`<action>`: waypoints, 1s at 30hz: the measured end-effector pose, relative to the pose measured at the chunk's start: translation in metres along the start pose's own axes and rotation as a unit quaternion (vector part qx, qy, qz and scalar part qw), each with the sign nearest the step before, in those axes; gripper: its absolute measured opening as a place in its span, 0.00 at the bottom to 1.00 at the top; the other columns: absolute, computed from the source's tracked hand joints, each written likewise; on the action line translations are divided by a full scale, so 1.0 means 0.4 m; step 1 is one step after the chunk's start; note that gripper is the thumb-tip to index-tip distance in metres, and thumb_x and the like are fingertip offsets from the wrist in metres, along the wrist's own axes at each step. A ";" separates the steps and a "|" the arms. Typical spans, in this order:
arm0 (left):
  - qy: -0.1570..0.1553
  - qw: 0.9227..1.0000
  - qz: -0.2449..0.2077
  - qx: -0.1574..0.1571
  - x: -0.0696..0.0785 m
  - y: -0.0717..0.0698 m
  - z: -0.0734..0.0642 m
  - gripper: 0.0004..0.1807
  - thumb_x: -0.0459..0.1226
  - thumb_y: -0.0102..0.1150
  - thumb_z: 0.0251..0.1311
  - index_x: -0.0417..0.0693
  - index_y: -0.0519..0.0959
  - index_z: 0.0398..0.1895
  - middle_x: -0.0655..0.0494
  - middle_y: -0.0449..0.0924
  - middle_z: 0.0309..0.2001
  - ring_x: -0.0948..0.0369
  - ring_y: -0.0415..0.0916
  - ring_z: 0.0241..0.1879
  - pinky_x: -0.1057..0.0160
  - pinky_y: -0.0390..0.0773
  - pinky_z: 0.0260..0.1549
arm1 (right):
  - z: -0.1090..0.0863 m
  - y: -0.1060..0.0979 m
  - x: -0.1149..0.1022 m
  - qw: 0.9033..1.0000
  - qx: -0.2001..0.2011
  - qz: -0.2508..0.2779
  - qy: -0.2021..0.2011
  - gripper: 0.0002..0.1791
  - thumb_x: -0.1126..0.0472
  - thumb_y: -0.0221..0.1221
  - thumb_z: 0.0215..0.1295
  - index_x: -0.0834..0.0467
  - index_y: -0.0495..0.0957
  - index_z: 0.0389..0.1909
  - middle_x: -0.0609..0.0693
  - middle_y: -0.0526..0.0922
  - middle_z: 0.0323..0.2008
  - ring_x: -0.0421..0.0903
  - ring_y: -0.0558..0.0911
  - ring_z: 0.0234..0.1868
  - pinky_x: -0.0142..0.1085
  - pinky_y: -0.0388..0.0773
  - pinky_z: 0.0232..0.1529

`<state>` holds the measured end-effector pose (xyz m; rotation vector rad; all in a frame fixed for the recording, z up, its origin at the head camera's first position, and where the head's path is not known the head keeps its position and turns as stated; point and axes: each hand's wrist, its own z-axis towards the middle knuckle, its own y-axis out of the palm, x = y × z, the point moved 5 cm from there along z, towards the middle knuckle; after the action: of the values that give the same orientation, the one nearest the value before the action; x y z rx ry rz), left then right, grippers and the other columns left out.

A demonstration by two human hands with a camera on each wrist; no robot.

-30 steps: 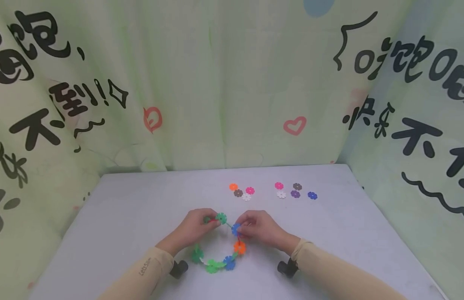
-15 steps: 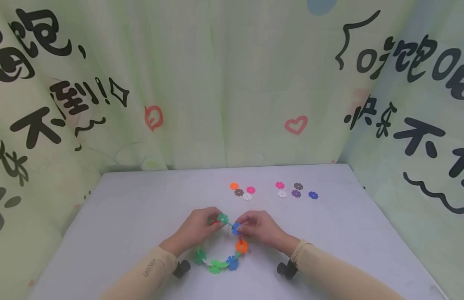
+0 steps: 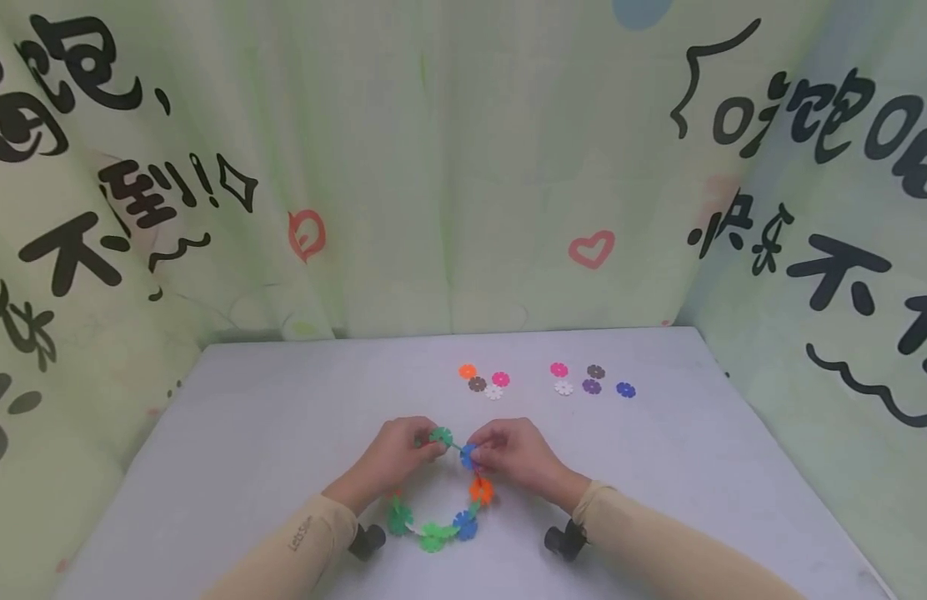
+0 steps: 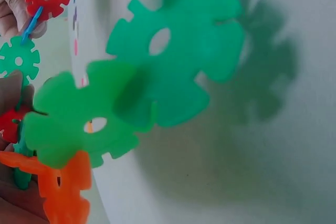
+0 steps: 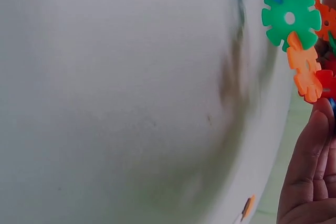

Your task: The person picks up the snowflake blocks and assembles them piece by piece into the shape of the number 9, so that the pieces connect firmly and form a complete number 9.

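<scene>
A chain of slotted plastic flower discs (image 3: 433,537) curves into a ring between both hands. My left hand (image 3: 392,457) pinches its upper left part, beside a green disc (image 3: 441,436). Fingers of my right hand (image 3: 522,457) pinch a blue disc (image 3: 467,455) at the upper right. Below it follow an orange disc (image 3: 481,490) and another blue disc (image 3: 466,524). Close to the left wrist camera are a light green disc (image 4: 63,111) and a darker green disc (image 4: 184,72). In the right wrist view an orange disc (image 5: 303,69) joins a green disc (image 5: 302,17). The left fingers hide some discs.
Behind the hands, loose discs lie flat on the white table (image 3: 283,400): an orange disc (image 3: 467,372), a pink disc (image 3: 558,369), a purple disc (image 3: 592,387), a blue disc (image 3: 625,389) and several others. Printed curtains (image 3: 448,167) surround the table.
Over the second, my left hand and the lower part of the ring shift slightly right. In the last half second my right hand moves slightly left. Both hands keep their hold.
</scene>
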<state>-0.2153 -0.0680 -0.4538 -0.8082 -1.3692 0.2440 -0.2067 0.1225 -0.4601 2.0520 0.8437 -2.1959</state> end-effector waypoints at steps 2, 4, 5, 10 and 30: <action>-0.004 1.000 0.000 0.002 -0.001 0.002 -0.001 0.05 0.39 0.67 0.62 0.49 0.83 0.38 0.62 0.79 0.34 0.60 0.73 0.36 0.59 0.78 0.37 | 0.003 0.001 -0.004 1.000 0.003 -0.014 -0.003 0.05 0.70 0.65 0.62 0.64 0.84 0.39 0.51 0.85 0.29 0.46 0.86 0.30 0.35 0.83 0.37; -0.006 1.000 0.002 0.001 -0.003 0.004 -0.002 0.04 0.39 0.67 0.62 0.50 0.83 0.38 0.63 0.79 0.33 0.60 0.73 0.36 0.59 0.77 0.37 | 0.006 0.002 -0.005 0.999 0.004 -0.032 -0.003 0.04 0.70 0.65 0.63 0.63 0.85 0.38 0.49 0.85 0.28 0.45 0.85 0.30 0.34 0.83 0.36; -0.008 1.000 0.001 0.000 -0.003 0.005 -0.002 0.04 0.39 0.67 0.62 0.51 0.84 0.37 0.64 0.79 0.33 0.60 0.74 0.36 0.59 0.77 0.38 | 0.007 0.002 -0.004 0.999 0.003 -0.040 -0.003 0.04 0.69 0.65 0.63 0.63 0.85 0.38 0.48 0.85 0.28 0.44 0.85 0.30 0.34 0.83 0.36; 0.001 1.000 0.005 -0.017 -0.008 -0.001 0.000 0.03 0.41 0.67 0.63 0.54 0.83 0.36 0.64 0.80 0.34 0.60 0.75 0.38 0.56 0.78 0.40 | 0.010 0.001 -0.001 0.999 -0.008 -0.035 -0.005 0.05 0.68 0.65 0.64 0.63 0.85 0.39 0.48 0.86 0.29 0.44 0.86 0.31 0.35 0.83 0.37; 0.021 0.997 -0.006 -0.070 0.008 -0.016 0.011 0.14 0.44 0.71 0.58 0.50 0.84 0.45 0.66 0.81 0.41 0.58 0.75 0.44 0.54 0.78 0.45 | -0.005 -0.008 0.011 0.999 -0.039 0.015 0.025 0.09 0.68 0.64 0.65 0.62 0.82 0.46 0.51 0.86 0.36 0.48 0.86 0.39 0.38 0.83 0.43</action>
<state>-0.2203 -0.0689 -0.4473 -0.9164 -1.3618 0.1210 -0.2065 0.1273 -0.4630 2.0760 0.8836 -2.0708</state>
